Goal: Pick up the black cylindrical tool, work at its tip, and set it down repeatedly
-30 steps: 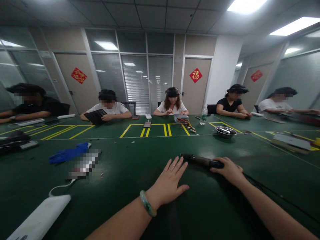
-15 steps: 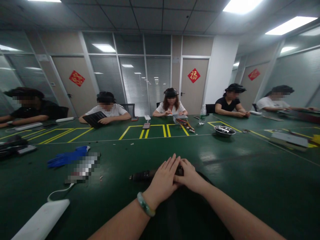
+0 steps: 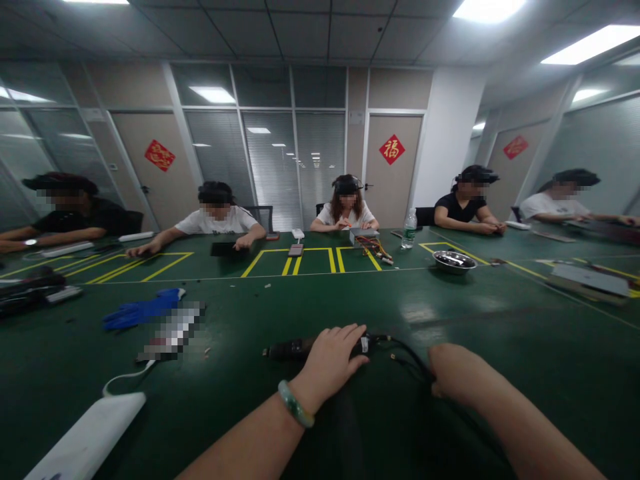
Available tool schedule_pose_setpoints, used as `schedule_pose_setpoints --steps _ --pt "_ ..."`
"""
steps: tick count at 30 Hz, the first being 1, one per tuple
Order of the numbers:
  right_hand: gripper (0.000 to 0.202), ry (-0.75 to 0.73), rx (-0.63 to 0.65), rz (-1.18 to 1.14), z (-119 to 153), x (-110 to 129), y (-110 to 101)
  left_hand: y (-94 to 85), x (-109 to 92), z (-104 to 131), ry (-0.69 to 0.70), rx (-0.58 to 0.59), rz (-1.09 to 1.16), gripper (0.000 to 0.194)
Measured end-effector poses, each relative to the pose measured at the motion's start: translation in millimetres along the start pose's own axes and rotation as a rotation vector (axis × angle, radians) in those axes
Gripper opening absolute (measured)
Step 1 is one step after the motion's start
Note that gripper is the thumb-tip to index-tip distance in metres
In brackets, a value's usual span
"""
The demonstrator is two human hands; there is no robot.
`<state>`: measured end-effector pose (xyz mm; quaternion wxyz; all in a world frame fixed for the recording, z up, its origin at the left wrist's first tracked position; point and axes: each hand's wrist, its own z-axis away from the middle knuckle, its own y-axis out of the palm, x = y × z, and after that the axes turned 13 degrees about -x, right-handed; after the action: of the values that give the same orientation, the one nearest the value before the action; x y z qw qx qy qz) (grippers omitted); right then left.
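Observation:
A dark cylindrical tool (image 3: pixel 287 349) lies sideways on the green table (image 3: pixel 240 413), its metal tip pointing left. My left hand (image 3: pixel 333 363), with a green bangle at the wrist, rests over the tool's middle, fingers wrapped across it. From the tool's right end, beside a small white label, a black cable (image 3: pixel 407 349) curves to the right. My right hand (image 3: pixel 453 373) is closed around this cable, its fingers mostly hidden behind the back of the hand. A short loose cable end lies between the tool and my right hand.
Left on the table are a blue glove (image 3: pixel 145 310), a blurred-out device (image 3: pixel 175 333) and a white power bank (image 3: pixel 90 437). Farther off stand a metal bowl (image 3: pixel 454 262), a bottle (image 3: pixel 409 230) and a metal box with wires (image 3: pixel 364 237). Several people sit across the table.
My right hand has left the tool and moved right, onto the cable. My left hand stays on the tool. Across the table, a person has lowered a dark panel and reached out an arm.

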<state>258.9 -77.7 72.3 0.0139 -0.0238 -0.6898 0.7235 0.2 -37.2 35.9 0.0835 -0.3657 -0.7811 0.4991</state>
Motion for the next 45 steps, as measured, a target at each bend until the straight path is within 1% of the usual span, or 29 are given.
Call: schedule_pose_setpoints --steps 3,7,10,14,16,20,23,26,29,31,34,36,40,43,45 --pt "0.019 0.037 -0.030 -0.011 -3.5 1.1 9.7 -3.0 -1.6 -1.3 -0.002 0.005 0.010 0.053" --pt "0.016 0.101 -0.113 -0.047 -17.4 -9.6 20.7 -6.5 -3.0 -2.8 -0.018 0.036 -0.004 0.045" --pt "0.020 0.094 -0.165 -0.046 -32.5 -17.8 22.6 -7.0 -1.8 -4.1 -0.019 0.070 -0.004 0.045" --pt "0.025 0.051 -0.191 -0.083 -46.5 -27.0 20.2 -11.9 4.7 -5.3 0.021 0.093 0.029 0.045" --pt "0.026 0.014 -0.174 -0.170 -48.1 -31.2 19.7 -19.1 10.7 -4.9 0.032 0.132 0.053 0.045" --pt "0.034 -0.070 -0.066 -0.402 -43.3 -33.3 20.3 -38.2 26.6 -2.7 0.014 0.224 0.125 0.042" --pt "0.032 -0.127 -0.026 -0.441 -37.0 -25.7 20.4 -48.6 35.9 -1.4 0.002 0.261 0.152 0.045" --pt "0.025 -0.147 -0.042 -0.404 -32.4 -14.2 19.3 -52.2 36.6 -1.8 0.039 0.263 0.137 0.049" --pt "0.021 -0.180 -0.075 -0.370 -30.8 -4.9 17.5 -48.5 26.3 -3.0 0.062 0.246 0.130 0.057" --pt "0.020 -0.190 -0.086 -0.371 -30.6 -0.2 16.4 -42.2 15.0 -3.3 0.048 0.225 0.122 0.056" --pt "0.018 -0.180 -0.079 -0.374 -29.8 7.6 16.2 -29.6 -1.3 -2.2 0.028 0.167 0.048 0.033" --pt "0.016 -0.168 -0.071 -0.371 -28.2 14.4 17.1 -22.1 -7.4 -0.8 0.031 0.140 0.002 0.023" --pt "0.013 -0.142 -0.049 -0.420 -22.4 28.2 18.8 -15.0 -6.9 0.8 0.050 0.112 -0.031 0.017" --pt "0.010 -0.183 -0.008 -0.477 -18.0 35.4 18.9 -13.5 -4.0 0.7 0.070 0.091 -0.030 0.014" --pt "0.009 -0.192 -0.015 -0.495 -16.5 38.5 18.7 -12.1 -3.7 0.7 0.078 0.081 -0.030 0.011"
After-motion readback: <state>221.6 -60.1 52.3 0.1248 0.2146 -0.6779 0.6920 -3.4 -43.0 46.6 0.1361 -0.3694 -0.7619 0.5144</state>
